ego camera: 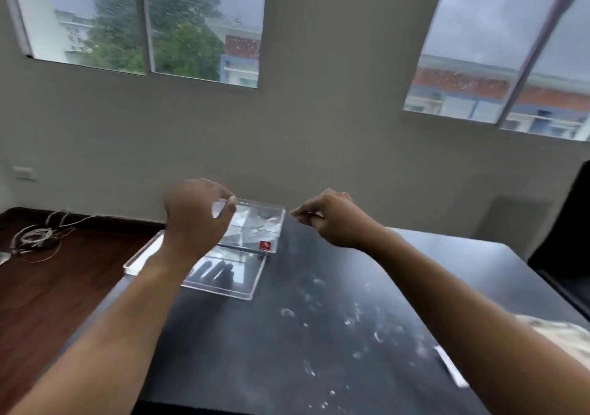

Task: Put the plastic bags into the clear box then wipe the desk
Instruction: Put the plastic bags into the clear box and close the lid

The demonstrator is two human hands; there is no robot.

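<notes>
On the black desk (319,350) stands a clear box (259,223) with a red sticker, holding crumpled plastic bags. Its clear lid (225,275) lies flat just in front of it. My left hand (194,220) hovers over the box's left side, fingers closed on a clear plastic bag (219,209). My right hand (332,220) is raised at the box's right side with thumb and fingers pinched together. I see nothing clearly in that pinch. White smudges (351,322) are spread over the desk top.
A pale crumpled cloth (557,335) lies at the desk's right edge behind my right forearm, with a white strip (451,366) near it. A dark chair (565,242) stands to the right. Loose cables (35,236) lie on the wooden floor at left.
</notes>
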